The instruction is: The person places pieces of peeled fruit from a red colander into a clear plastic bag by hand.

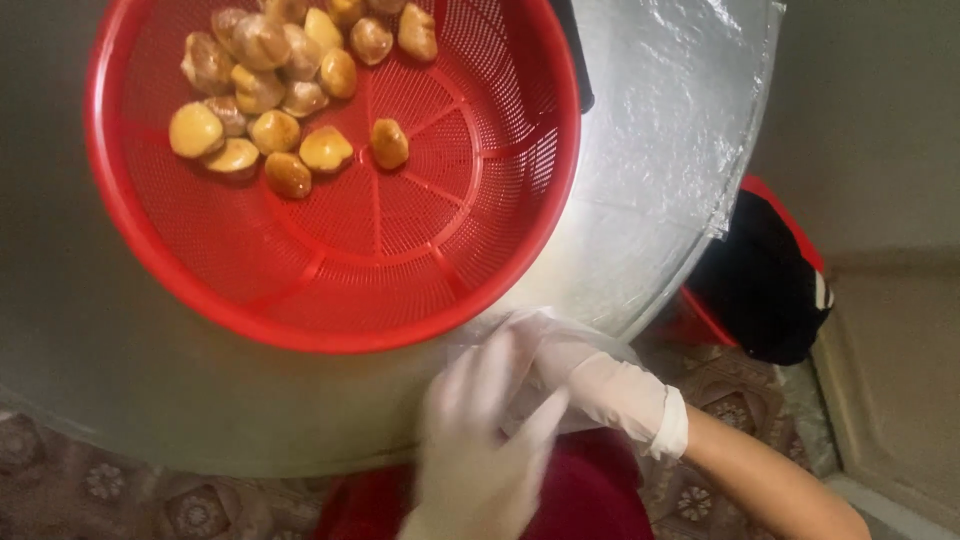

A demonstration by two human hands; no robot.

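Head view: gloved left hand (475, 450), right hand (590, 375) pressed together at 6 o'clock, grip unclear; red basket (330, 330) holding browned pieces (270, 90) at 11 o'clock.

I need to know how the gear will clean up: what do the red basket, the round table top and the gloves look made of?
Red basket: looks like moulded plastic, fine mesh with ribs, slightly glossy.
Table top: seems metal, grey with dull sheen, apparently under crinkled clear film.
Gloves on left hand and right hand: thin, whitish, probably latex or similar.
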